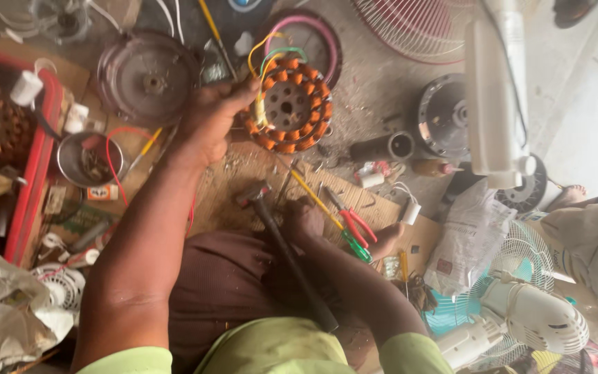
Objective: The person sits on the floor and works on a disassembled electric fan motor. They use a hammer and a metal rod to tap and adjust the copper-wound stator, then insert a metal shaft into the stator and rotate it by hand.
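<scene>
My left hand grips the left edge of a round motor stator with orange copper windings and yellow, green and white wires, holding it up over the floor. My right hand rests low on a cardboard sheet, fingers closed, close to the black handle of a hammer that leans across my lap; whether it grips anything I cannot tell. A yellow-shafted screwdriver with a green handle and red-handled pliers lie just right of that hand.
A dark round motor cover lies at upper left, a metal bowl and a red tray to the left. Another motor housing, a white fan stand, a table fan and fan grilles crowd the right. Another person's foot shows at right.
</scene>
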